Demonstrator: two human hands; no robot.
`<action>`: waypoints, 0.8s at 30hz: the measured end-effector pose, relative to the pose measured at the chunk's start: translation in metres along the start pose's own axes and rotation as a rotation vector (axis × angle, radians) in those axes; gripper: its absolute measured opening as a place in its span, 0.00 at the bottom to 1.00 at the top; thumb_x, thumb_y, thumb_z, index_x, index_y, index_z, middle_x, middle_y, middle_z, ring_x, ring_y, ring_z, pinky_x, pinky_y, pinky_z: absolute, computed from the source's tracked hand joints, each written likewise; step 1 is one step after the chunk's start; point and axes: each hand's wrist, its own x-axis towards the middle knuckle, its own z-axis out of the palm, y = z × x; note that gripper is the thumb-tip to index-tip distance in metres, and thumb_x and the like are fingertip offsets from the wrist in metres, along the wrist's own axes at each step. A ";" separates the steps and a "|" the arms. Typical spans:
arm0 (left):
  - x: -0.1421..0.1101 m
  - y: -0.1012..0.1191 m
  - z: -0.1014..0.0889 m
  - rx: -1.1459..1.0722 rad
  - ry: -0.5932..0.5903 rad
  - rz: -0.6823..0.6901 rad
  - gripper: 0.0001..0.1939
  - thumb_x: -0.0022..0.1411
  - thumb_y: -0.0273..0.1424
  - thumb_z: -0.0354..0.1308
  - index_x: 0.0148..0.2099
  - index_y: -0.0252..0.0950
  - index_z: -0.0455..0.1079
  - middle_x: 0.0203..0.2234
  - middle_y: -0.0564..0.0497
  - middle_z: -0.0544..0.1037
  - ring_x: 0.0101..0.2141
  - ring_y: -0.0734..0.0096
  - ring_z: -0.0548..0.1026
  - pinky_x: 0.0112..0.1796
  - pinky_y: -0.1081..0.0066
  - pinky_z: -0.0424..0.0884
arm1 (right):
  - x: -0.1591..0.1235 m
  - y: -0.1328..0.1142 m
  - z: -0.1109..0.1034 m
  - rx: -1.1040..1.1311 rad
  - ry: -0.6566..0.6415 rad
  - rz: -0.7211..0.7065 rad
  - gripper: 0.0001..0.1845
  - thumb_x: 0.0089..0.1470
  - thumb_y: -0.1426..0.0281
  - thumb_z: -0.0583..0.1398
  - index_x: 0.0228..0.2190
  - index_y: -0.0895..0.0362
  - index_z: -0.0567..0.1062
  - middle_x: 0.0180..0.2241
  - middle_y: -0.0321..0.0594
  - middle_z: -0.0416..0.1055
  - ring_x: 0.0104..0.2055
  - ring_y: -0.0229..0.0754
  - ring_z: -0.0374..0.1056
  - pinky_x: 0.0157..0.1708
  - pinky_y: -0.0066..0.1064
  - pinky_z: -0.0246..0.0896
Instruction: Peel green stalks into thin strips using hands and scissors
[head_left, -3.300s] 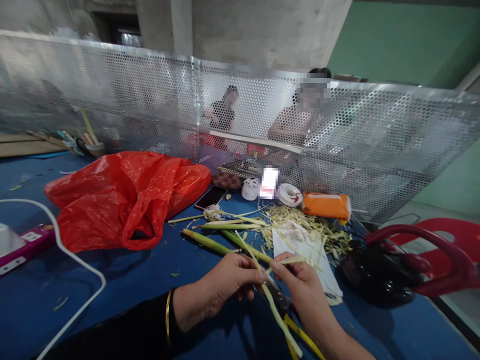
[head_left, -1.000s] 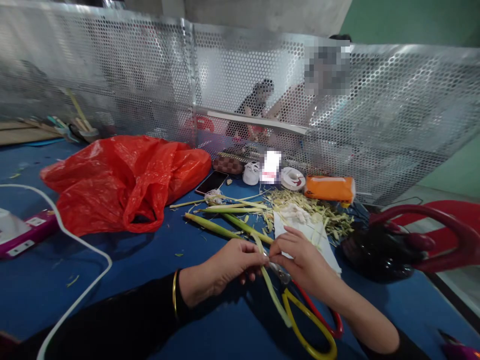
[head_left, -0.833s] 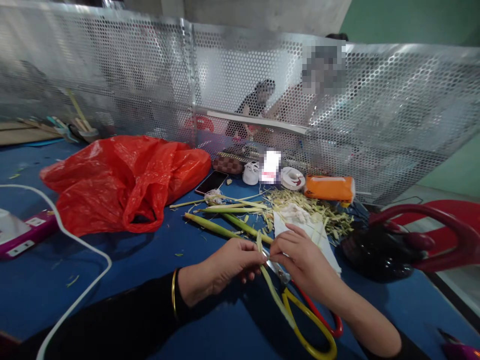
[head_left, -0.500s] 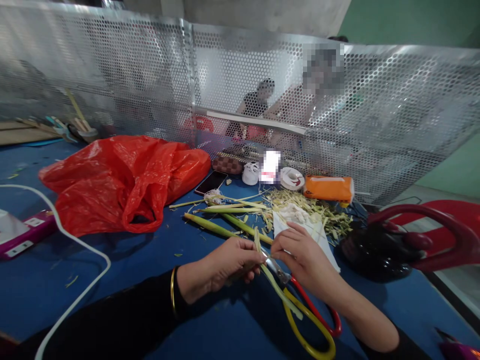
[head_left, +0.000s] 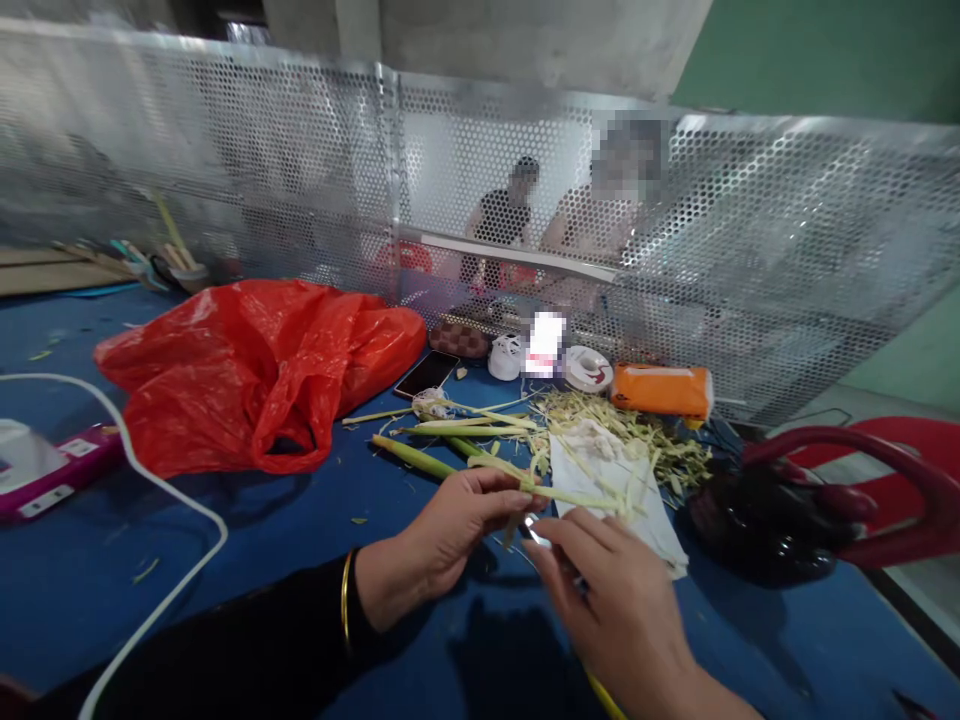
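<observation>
My left hand [head_left: 442, 535] pinches a pale green plant strip [head_left: 574, 496] between thumb and fingers; the strip points right, over the white paper. My right hand [head_left: 626, 600] is closed round scissors [head_left: 534, 530], whose metal blades show just below the strip by my left fingertips. A bit of yellow handle shows under the right hand; the rest is hidden. Beyond the hands lie green stalks [head_left: 414, 456] with brown tips, thinner stalks and a small tangle of white thread [head_left: 431, 402].
A red plastic bag [head_left: 225, 375] fills the left, near a white cable [head_left: 180, 490] and purple power strip [head_left: 64, 470]. White paper [head_left: 626, 500], plant scraps [head_left: 675, 455], an orange packet [head_left: 661, 390] and a dark kettle-like object [head_left: 765, 520] stand right. Perforated metal screen [head_left: 300, 170] behind; people beyond.
My right hand has taken hold of the scissors, which lay across the table under the hands, and brought the blades up by my left fingers. The strip has swung from hanging down to pointing right.
</observation>
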 end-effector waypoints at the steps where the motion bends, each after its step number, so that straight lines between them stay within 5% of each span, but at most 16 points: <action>1: 0.000 -0.001 0.001 -0.001 -0.002 0.014 0.11 0.45 0.28 0.69 0.34 0.31 0.78 0.32 0.46 0.81 0.34 0.71 0.76 0.39 0.75 0.68 | -0.002 -0.001 0.007 0.071 -0.056 0.086 0.08 0.58 0.68 0.57 0.34 0.55 0.76 0.26 0.39 0.73 0.26 0.41 0.68 0.27 0.31 0.57; 5: -0.002 -0.004 0.003 0.019 -0.005 0.035 0.11 0.47 0.28 0.68 0.35 0.30 0.78 0.32 0.45 0.81 0.34 0.71 0.76 0.37 0.75 0.67 | -0.005 0.002 0.028 0.345 -0.074 0.315 0.10 0.58 0.68 0.56 0.30 0.54 0.77 0.32 0.41 0.78 0.34 0.44 0.73 0.35 0.30 0.65; 12: -0.006 -0.005 0.008 0.026 0.028 0.064 0.08 0.47 0.27 0.67 0.33 0.30 0.79 0.28 0.47 0.81 0.32 0.72 0.75 0.38 0.76 0.67 | -0.003 0.003 0.036 0.634 0.025 0.504 0.09 0.52 0.66 0.61 0.28 0.56 0.80 0.29 0.41 0.79 0.35 0.47 0.75 0.39 0.34 0.69; 24: -0.006 -0.002 0.009 0.041 0.086 0.090 0.08 0.43 0.27 0.68 0.30 0.31 0.79 0.26 0.48 0.80 0.32 0.70 0.74 0.39 0.72 0.67 | -0.003 0.002 0.031 0.717 -0.127 0.436 0.11 0.56 0.70 0.56 0.23 0.56 0.71 0.27 0.36 0.71 0.35 0.43 0.68 0.40 0.32 0.65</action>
